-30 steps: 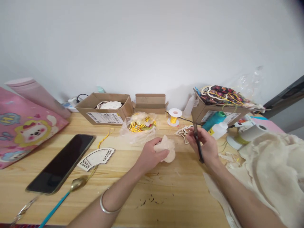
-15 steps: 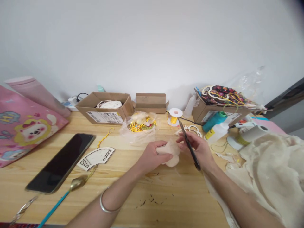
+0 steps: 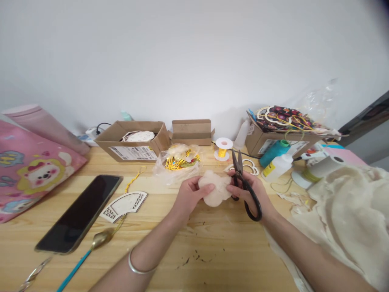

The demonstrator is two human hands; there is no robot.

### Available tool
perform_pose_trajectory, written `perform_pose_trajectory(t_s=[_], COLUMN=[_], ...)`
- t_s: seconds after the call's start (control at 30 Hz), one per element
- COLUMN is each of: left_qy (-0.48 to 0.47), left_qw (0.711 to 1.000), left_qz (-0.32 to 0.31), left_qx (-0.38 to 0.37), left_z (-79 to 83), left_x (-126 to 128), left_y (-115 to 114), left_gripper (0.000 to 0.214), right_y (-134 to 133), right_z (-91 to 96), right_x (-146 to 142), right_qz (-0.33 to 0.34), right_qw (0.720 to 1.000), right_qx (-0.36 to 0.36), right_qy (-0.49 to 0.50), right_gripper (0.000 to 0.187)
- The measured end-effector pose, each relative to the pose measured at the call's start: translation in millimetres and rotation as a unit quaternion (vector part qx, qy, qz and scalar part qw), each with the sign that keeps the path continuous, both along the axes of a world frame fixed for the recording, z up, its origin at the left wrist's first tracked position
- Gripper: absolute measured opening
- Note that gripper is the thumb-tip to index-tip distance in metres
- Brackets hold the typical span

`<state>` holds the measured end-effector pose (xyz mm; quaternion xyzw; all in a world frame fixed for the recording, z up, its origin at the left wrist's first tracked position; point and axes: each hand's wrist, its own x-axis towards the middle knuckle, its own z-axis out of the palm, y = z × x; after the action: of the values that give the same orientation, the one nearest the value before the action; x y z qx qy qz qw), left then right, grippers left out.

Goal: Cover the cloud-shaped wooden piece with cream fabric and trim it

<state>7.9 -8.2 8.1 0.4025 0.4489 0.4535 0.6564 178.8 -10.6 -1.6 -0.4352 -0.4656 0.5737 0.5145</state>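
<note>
- Cloth piece (image 3: 216, 191), pale and petal-edged, is held up over the wooden table (image 3: 234, 259), between the two hands and near the middle of the view.
- Its left side is pinched by the left hand (image 3: 189, 196), with the thumb laid across the front; the grip is narrow and closed on the cloth.
- Black scissors (image 3: 240, 174) are carried in the right hand (image 3: 253, 190), their handles lying in the palm and their blades slightly parted, pointed toward the wall. No cloth is caught between the blades.
- The far edge of the piece is met by fingertips of the right hand; whether it is pinched there cannot be told.
- A rounded outline is shown all along the visible edge, so the shaping can be judged largely done. Whether any trimming is left cannot be made out, as parts of the rim are covered by fingers.
- Just beyond the right hand, a scalloped wooden frame (image 3: 257, 170) is left lying flat, apart from the cloth; no joining of the two is shown.
- Small scraps (image 3: 293, 198) are strewn beside the heaped fabric (image 3: 346, 215) on the right, by which earlier cutting is suggested.
- A glue bottle (image 3: 278, 167) is stood upright nearby, held by neither hand.
</note>
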Motion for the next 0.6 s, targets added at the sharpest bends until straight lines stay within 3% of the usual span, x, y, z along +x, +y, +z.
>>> perform_pose_trajectory(t_s=[0.37,0.53,0.6], left_qy=[-0.001,-0.102,-0.156], left_qw=[1.0,0.994,0.985], left_qz=[0.0,-0.042,-0.06], left_qx=[0.016,0.002,-0.038], left_z=[-2.4,-1.6,-0.7], left_x=[-0.9,-2.4,-2.0], left_y=[-0.8,0.8,2.1], left_gripper=[0.026,0.035,0.042], right_y=[-2.2,-0.1,0.3], right_z=[3.8,7.5,8.7], right_x=[-1.0,1.9,2.7], right_qz=[-0.003,-0.027,-0.028], right_qw=[1.0,0.999,0.999], right_qx=[-0.012,-0.02,-0.027], right_qy=[-0.011,0.003,0.017], right_gripper=[0.036,0.036,0.035])
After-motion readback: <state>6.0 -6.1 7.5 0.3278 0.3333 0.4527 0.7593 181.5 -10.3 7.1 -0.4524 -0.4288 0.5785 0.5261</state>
